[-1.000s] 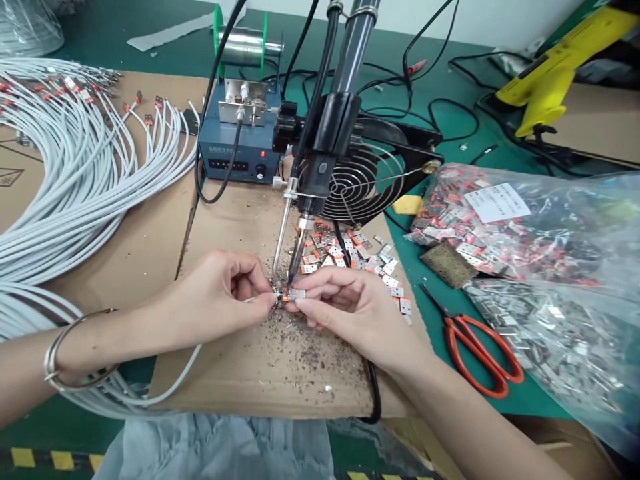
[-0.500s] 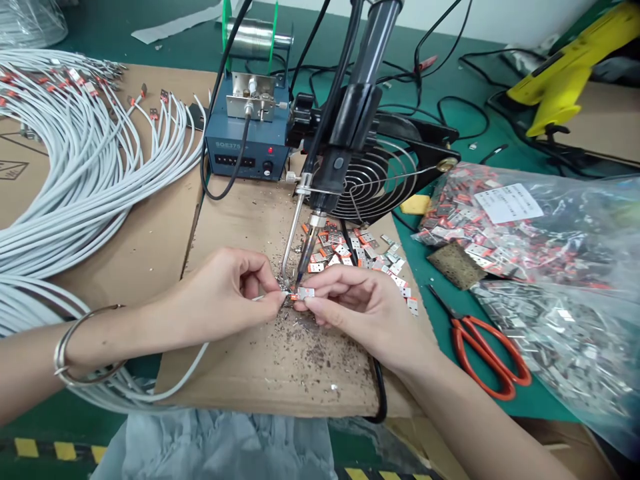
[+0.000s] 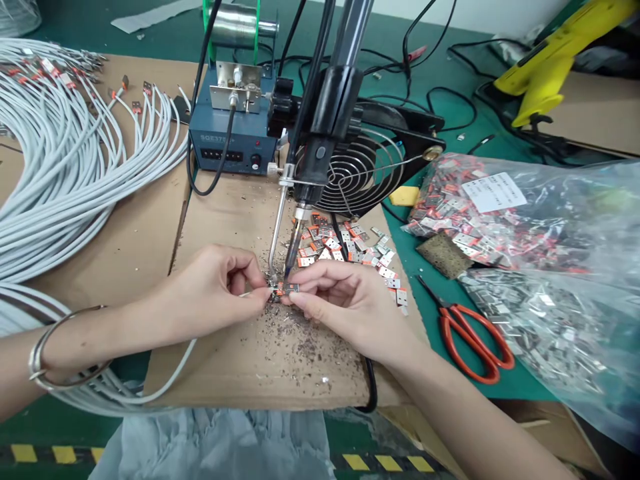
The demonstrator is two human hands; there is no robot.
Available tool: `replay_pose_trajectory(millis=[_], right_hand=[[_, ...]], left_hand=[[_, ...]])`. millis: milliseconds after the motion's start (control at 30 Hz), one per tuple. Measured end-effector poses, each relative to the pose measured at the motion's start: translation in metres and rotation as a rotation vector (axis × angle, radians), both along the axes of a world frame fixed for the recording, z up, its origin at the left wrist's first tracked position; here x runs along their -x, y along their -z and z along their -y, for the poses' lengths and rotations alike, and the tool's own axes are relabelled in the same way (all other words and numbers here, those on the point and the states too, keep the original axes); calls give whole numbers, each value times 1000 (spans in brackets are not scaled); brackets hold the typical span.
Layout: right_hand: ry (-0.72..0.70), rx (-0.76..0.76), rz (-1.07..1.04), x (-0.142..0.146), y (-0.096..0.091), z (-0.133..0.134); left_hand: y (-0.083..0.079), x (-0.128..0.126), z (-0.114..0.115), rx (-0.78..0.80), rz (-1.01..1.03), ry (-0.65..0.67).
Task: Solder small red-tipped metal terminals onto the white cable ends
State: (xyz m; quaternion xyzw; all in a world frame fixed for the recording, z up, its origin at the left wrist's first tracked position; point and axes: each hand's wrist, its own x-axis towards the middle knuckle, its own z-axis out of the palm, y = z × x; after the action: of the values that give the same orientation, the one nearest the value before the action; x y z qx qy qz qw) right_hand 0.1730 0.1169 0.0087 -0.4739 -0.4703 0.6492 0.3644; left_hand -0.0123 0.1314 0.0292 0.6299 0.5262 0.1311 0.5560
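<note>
My left hand (image 3: 227,283) pinches the end of a white cable (image 3: 181,367), whose tip meets a small USB connector. My right hand (image 3: 345,300) holds that USB connector (image 3: 290,289), metal with an orange insert, between thumb and fingers. Right above the joint sits the tip of a soldering iron (image 3: 291,257), clamped pointing downward. A thin metal solder feed tube (image 3: 278,230) comes down beside it, its lower end close to my left fingertips. Whether the iron touches the connector I cannot tell. Loose USB connectors (image 3: 357,243) lie behind my right hand.
A blue solder feeder (image 3: 233,143) with a solder spool (image 3: 235,27) stands behind, beside a fan (image 3: 350,177). White cables (image 3: 75,173) are heaped at left. On the right lie orange-handled scissors (image 3: 475,340), a brown sponge (image 3: 445,255) and plastic bags of connectors (image 3: 540,340).
The whole view has shifted, so everything appears slightly further left. The connector's visible face has turned from bright to darker. Both hands keep their pinch at the iron tip.
</note>
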Motion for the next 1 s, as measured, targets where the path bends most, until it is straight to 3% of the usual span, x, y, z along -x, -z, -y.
replay_pose_trajectory(millis=[233, 500, 800, 1000], right_hand=[[-26, -62, 47, 0, 4, 2], [-86, -22, 27, -4, -1, 1], [-17, -139, 180, 5, 7, 4], [-13, -134, 206, 6, 6, 3]], left_hand=[[1, 1, 0, -31, -15, -3], [-2, -1, 4, -35, 8, -28], [-7, -4, 2, -55, -93, 21], [0, -1, 5, -76, -76, 29]])
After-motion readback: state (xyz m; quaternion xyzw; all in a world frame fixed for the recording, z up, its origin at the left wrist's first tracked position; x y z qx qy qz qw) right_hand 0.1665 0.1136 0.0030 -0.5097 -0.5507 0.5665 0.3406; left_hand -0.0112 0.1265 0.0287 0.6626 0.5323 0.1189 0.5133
